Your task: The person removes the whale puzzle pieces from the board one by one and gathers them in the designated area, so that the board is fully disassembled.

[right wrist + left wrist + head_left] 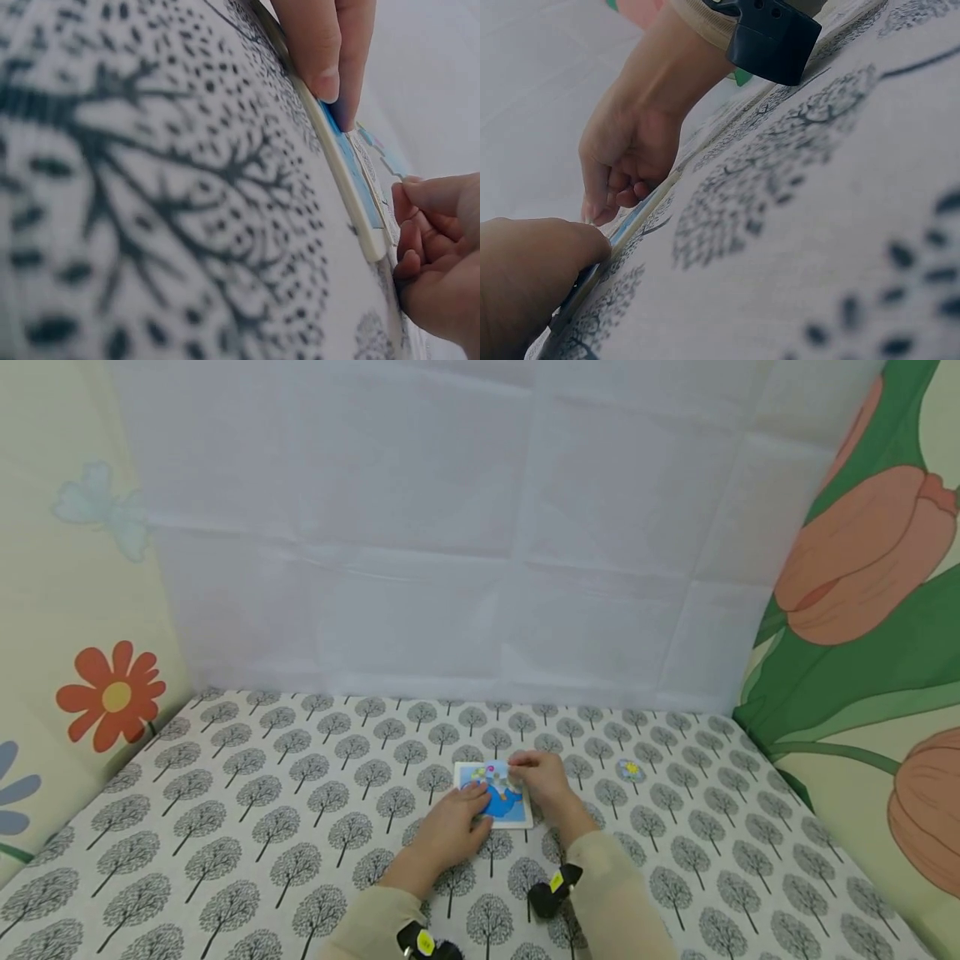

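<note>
A small jigsaw puzzle [510, 814] with a white frame and a blue picture lies flat on the cloth. My left hand [455, 828] rests on its left part, fingers extended over the picture; in the right wrist view its fingertips [328, 86] touch the board near the rim. Over the upper right part, my right hand [546, 779] pinches a thin, light blue puzzle piece [394, 160] between thumb and finger. That piece looks tilted, its far edge raised off the board. Fingers partly cover the picture.
A loose round-looking blue piece with a yellow shape [632, 770] lies on the cloth to the right of the puzzle. The tree-print cloth [300, 827] covers the table, with a white sheet [420, 543] hanging behind it.
</note>
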### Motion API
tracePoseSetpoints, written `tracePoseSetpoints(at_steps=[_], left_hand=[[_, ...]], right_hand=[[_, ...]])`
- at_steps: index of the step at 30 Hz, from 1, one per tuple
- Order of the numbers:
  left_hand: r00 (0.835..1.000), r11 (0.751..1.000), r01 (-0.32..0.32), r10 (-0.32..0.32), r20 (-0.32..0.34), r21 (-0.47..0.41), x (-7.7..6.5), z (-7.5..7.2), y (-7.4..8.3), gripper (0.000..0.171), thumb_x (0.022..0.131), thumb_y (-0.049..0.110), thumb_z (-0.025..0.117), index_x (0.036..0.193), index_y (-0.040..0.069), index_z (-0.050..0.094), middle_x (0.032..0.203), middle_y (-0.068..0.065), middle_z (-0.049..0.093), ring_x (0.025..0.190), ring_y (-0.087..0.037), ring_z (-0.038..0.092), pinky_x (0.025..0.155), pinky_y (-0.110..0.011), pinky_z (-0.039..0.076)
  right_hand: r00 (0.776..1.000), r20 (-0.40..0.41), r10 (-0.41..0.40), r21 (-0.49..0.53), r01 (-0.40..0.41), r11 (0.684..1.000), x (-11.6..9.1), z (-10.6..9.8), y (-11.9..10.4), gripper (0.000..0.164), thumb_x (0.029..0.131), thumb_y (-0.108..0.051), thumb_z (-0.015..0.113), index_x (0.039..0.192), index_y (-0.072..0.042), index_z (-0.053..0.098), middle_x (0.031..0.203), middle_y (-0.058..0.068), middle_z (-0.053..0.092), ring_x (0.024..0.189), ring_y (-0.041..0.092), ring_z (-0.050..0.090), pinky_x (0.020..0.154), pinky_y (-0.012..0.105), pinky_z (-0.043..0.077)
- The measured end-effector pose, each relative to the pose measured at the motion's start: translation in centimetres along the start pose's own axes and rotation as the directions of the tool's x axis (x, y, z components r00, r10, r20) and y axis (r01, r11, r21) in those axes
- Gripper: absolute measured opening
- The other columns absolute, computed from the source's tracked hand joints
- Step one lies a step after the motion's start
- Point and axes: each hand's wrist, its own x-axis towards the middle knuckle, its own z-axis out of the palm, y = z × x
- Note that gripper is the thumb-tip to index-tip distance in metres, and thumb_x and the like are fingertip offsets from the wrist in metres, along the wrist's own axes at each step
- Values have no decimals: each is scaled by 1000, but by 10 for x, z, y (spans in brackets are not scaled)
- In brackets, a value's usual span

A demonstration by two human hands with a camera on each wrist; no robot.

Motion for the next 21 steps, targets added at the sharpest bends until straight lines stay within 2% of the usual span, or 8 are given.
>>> tracePoseSetpoints(at_steps=[4, 7, 11, 16, 21], left_hand=[[1000, 1000, 7, -7, -4, -17, 0, 0, 0, 39, 85, 19, 52, 115, -5, 52, 123, -15, 45, 115, -28, 38, 97, -43, 26], [1000, 1000, 9, -9, -2, -27, -1, 0, 1, 39, 85, 19, 53, 115, -5, 52, 123, -16, 45, 115, -29, 38, 96, -43, 27], [1000, 999, 16, -16, 6, -32, 0, 0, 1, 40, 85, 19, 53, 116, -5, 52, 123, -16, 45, 115, -29, 38, 96, -43, 28], [1000, 1000, 24, -24, 10, -20, 0, 0, 2, 40, 85, 20, 53, 116, -5, 52, 123, -16, 45, 116, -28, 38, 96, -42, 27], [1000, 1000, 26, -26, 11, -8, -1, -1, 1, 40, 85, 20, 53, 116, -5, 52, 123, -15, 45, 116, -28, 38, 97, -42, 27]], right_hand=[[999, 21, 30, 83, -32, 996, -2, -3, -2, 9, 76, -2, 62, 85, 1, 63, 86, 9, 58, 79, 19, 55, 70, 29, 48], [1000, 22, 18, 53, -20, 998, -3, -6, -3, 12, 77, -4, 62, 87, 2, 64, 88, 9, 59, 83, 20, 54, 73, 31, 47], [1000, 0, 10, -38, -10, 999, -2, -11, -4, 12, 77, -8, 63, 87, -1, 65, 87, 5, 61, 83, 18, 55, 74, 31, 46], [999, -14, 29, -27, -29, 999, -1, -20, -2, 13, 78, -9, 63, 88, -2, 66, 88, 6, 61, 82, 19, 54, 72, 32, 46], [999, -36, 4, -41, -5, 999, 1, -33, 2, 13, 78, -8, 62, 89, -2, 66, 87, 6, 61, 82, 20, 54, 73, 33, 46]])
